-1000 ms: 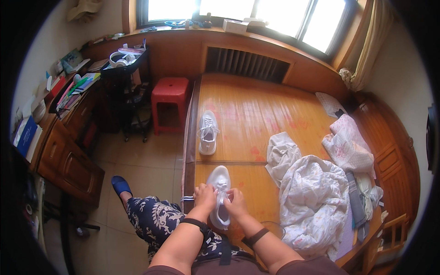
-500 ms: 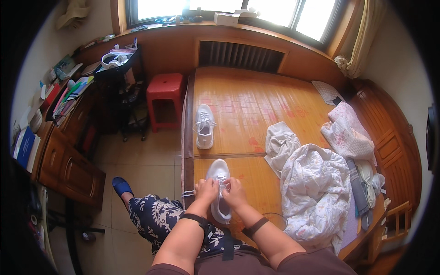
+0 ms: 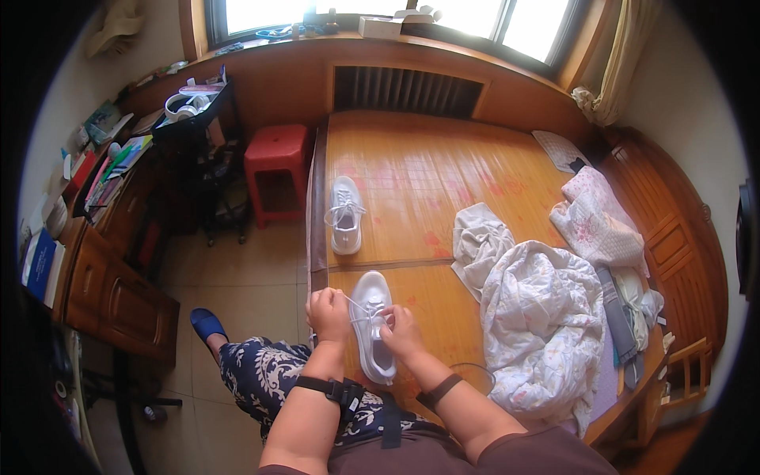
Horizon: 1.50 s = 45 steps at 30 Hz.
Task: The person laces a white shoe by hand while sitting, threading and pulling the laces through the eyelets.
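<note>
Fingers (image 3: 339, 296) of the left hand (image 3: 326, 317), head view: pinched together on a white lace (image 3: 358, 302), held taut just left of the shoe it runs to. Fingers of the right hand (image 3: 402, 332): thumb and forefinger drawn close at the lacing; whether they grip lace or tongue cannot be told. Near shoe (image 3: 363, 336): white, sole down on the bed (image 3: 427, 305), directly before the person; toe toward the window, heel toward the body, long axis running away with the toe leaning slightly left. Far shoe (image 3: 344, 215): white, beyond the first, toe likewise toward the window, axis nearly parallel, laces spread to both sides. Edges: bed border (image 3: 318, 237) close along the left of both shoes, the left hand beside it; a seam (image 3: 396, 264) crossing the mat between them. Open room: bare mat right of the pair, reaching to the bedding. Obstacles: far shoe ahead of the near toe; rumpled white quilt (image 3: 542, 332) and pale cloth (image 3: 479, 241) to the right; thin dark cable (image 3: 480, 366) near the right forearm. Surroundings: red stool (image 3: 275, 162) off the left edge; blue slipper (image 3: 207, 323), worn, on the tiled floor (image 3: 237, 305); wooden headboard (image 3: 673, 214), far right.
</note>
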Available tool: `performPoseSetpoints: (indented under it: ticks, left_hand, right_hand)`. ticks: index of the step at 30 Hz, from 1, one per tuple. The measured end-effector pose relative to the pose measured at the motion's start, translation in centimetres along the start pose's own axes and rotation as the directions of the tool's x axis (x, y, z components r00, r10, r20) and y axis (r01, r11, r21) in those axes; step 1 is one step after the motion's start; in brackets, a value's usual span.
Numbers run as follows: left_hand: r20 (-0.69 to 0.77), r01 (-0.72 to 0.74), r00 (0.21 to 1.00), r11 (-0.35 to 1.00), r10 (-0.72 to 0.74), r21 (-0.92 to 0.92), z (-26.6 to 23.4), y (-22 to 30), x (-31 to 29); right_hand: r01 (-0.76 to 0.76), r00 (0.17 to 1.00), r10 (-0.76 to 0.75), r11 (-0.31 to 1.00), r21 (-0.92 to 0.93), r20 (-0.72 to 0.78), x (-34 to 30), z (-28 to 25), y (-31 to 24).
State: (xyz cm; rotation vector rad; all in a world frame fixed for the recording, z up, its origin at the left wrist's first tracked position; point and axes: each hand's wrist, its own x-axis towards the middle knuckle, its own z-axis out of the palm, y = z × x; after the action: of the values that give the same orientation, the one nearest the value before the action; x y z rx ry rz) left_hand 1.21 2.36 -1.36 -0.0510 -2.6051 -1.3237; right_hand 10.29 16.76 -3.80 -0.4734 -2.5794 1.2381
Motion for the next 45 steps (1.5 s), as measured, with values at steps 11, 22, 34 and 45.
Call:
performPoseSetpoints:
  ticks: [11, 22, 34, 45]
  left_hand:
    - [0.260, 0.042, 0.957, 0.824, 0.129, -0.565, -1.1, 2.1, -1.0]
    - [0.497, 0.409, 0.867, 0.523, 0.032, -0.748, -2.5, 2.6, 2.0]
    - [0.467, 0.386, 0.883, 0.499, 0.042, -0.776, -5.0, 0.1, 3.1]
    - [0.466, 0.150, 0.841, 0.708, 0.275, -0.690, -3.7, 0.3, 1.2]
  right_hand:
    - [0.314, 0.949, -0.313, 0.949, -0.014, 0.042, 2.1, -3.9, -8.6]
    - [0.176, 0.976, -0.182, 0.982, -0.061, -0.120, 4.5, -2.3, -5.6]
    - [-0.052, 0.998, 0.055, 0.992, 0.117, -0.029, 4.7, -2.7, -4.3]
    - [0.336, 0.926, -0.341, 0.940, 0.054, 0.161, 3.6, -2.2, -8.2]
